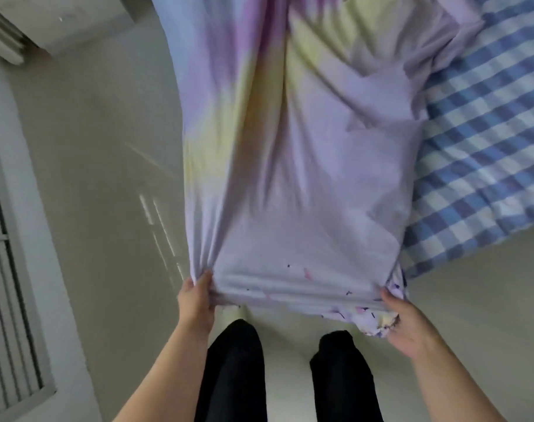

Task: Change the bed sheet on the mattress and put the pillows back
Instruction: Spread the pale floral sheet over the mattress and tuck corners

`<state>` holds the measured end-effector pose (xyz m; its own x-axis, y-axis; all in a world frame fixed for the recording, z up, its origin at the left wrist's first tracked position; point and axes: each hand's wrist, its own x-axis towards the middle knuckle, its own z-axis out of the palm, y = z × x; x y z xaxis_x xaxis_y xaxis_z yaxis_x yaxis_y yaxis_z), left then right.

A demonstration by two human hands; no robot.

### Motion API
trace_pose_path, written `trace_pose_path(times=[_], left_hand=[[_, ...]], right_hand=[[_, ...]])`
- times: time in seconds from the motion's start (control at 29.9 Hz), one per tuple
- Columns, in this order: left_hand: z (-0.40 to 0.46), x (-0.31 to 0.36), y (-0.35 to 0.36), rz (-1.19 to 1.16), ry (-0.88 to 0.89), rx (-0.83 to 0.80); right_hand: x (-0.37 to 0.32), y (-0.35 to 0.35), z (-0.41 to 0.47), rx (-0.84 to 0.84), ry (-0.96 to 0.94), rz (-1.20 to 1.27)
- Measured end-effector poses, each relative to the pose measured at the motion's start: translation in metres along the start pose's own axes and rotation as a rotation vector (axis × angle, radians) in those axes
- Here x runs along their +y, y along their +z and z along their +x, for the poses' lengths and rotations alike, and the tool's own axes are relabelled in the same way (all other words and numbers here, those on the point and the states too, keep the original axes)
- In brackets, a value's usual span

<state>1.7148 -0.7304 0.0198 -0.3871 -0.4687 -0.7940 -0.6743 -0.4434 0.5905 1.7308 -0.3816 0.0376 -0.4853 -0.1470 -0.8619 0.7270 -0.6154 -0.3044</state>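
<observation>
Left hand [197, 296] and right hand [407, 325] – arms outstretched – each grip the pastel sheet's [305, 178] hem.

A home bedroom: checked mattress [485, 141], pastel bed sheet [290, 147], tiled floor [107, 178].

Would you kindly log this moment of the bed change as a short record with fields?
held item: pastel sheet, stretched taut, its far part on the bed
left hand: grips the sheet's near edge at one end
right hand: grips the bunched other end
beneath: blue checked sheet, showing on the bed at right
standing: black-trousered legs on the pale floor
pillows: none visible
</observation>
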Motion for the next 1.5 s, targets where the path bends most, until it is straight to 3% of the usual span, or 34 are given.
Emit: trace_pose_path(times=[0.07, 0.13, 0.2, 0.27, 0.33, 0.37, 0.53, 0.64, 0.7, 0.8, 0.9, 1.07, 1.17, 1.2, 1.24, 1.27, 1.34, 1.4, 1.5], left_hand=[[-0.009, -0.005, 0.007, 0.197, 0.191, 0.226], [-0.014, -0.012, 0.008, 0.265, 0.163, 0.303], [-0.034, -0.02, 0.015, 0.186, -0.156, 0.009], [-0.057, -0.037, 0.025, 0.155, -0.392, -0.354], [-0.071, -0.063, 0.034, 0.263, -0.385, -0.584], [-0.079, -0.07, 0.04, 0.333, -0.335, -0.6], [-0.087, -0.107, 0.044, -0.033, -0.16, -0.25], [-0.089, -0.124, 0.027, -0.015, -0.119, -0.145], [-0.089, -0.126, 0.014, 0.018, -0.141, -0.162], [-0.094, -0.121, -0.001, 0.113, -0.139, -0.377], [-0.099, -0.109, -0.008, 0.219, -0.15, -0.498], [-0.097, -0.094, -0.022, 0.272, -0.14, -0.48], [-0.097, -0.086, -0.024, 0.493, -0.111, -0.329], [-0.095, -0.085, -0.024, 0.591, -0.06, -0.231], [-0.089, -0.087, -0.026, 0.694, 0.017, -0.095], [-0.083, -0.089, -0.029, 0.783, 0.1, 0.056], [-0.08, -0.099, -0.034, 0.867, 0.176, 0.278], [-0.082, -0.12, -0.032, 0.984, 0.169, 0.33], [-0.094, -0.152, -0.009, 1.137, 0.286, 0.207]], right_hand=[[-0.001, -0.006, -0.01, -0.262, 0.123, 0.025], [0.002, -0.014, -0.012, -0.338, 0.285, -0.181], [0.006, -0.011, -0.016, -0.317, 0.431, -0.421], [0.012, -0.005, -0.018, -0.309, 0.453, -0.539], [0.019, -0.004, -0.015, -0.27, 0.423, -0.578], [0.025, -0.005, -0.013, -0.246, 0.397, -0.591], [0.056, -0.002, -0.016, -0.279, 0.385, -0.522], [0.052, 0.011, -0.011, -0.287, 0.353, -0.358], [0.033, 0.025, 0.0, -0.287, 0.29, -0.22], [-0.004, 0.05, 0.013, -0.304, 0.105, -0.078], [-0.027, 0.068, 0.007, -0.335, 0.094, -0.037], [-0.056, 0.057, -0.043, -0.524, -0.028, 0.015], [-0.05, 0.017, -0.078, -0.792, 0.046, 0.101], [-0.04, 0.002, -0.086, -0.804, 0.077, 0.111], [-0.025, -0.014, -0.089, -0.735, 0.129, 0.07], [-0.007, -0.035, -0.085, -0.563, 0.152, -0.039], [0.035, -0.072, -0.069, -0.113, 0.121, -0.382], [0.073, -0.095, -0.059, 0.175, 0.053, -0.698], [0.097, -0.115, -0.043, 0.216, 0.033, -1.008]])
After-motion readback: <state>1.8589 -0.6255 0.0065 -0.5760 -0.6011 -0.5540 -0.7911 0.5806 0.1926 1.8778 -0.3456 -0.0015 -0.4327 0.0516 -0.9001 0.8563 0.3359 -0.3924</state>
